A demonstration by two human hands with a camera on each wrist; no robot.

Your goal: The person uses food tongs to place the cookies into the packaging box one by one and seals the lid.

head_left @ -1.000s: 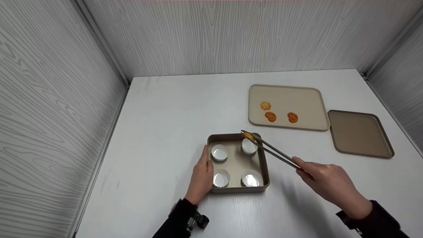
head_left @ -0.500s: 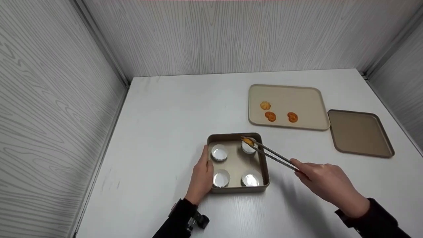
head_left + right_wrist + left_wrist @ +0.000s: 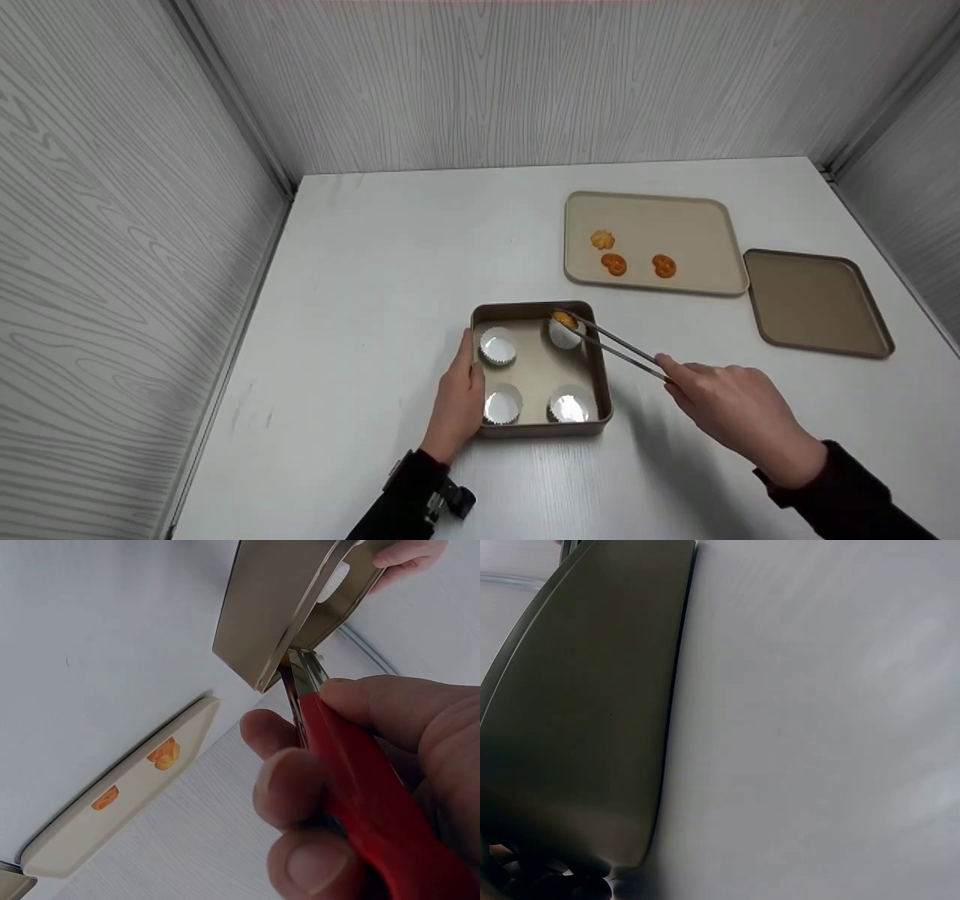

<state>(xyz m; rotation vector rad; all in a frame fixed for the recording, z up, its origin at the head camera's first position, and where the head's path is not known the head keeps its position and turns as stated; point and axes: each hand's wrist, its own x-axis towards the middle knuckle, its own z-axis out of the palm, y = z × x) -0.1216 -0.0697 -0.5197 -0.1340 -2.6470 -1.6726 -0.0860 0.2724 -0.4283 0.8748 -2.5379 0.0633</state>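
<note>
My left hand (image 3: pixel 456 394) holds the left wall of a square, deep baking pan (image 3: pixel 540 430), thumb at the rim. Its dark outer wall (image 3: pixel 585 705) fills the left part of the left wrist view. Inside stand several white fluted baking cups (image 3: pixel 498 346). My right hand (image 3: pixel 739 409) grips metal tongs (image 3: pixel 622 349) by their red handles (image 3: pixel 367 795), reaching over the pan's right rim. Between the tong tips is a small orange-yellow cookie (image 3: pixel 564 320), overlapping the back right cup (image 3: pixel 565 339) in the head view. The tong tips are partly hidden in the right wrist view.
Behind the pan lies a beige tray (image 3: pixel 690 240) with a flower-shaped cookie (image 3: pixel 602 239) and two pretzel-shaped cookies (image 3: pixel 664 265). A smaller brown tray (image 3: pixel 821 304) adjoins it at the right. Wood-grain panels (image 3: pixel 480 90) enclose the white table (image 3: pixel 375 285).
The tongs have lowered the cookie towards the back right cup, and their arms look farther apart. My right hand has shifted slightly left. My left hand and the pan have stayed still.
</note>
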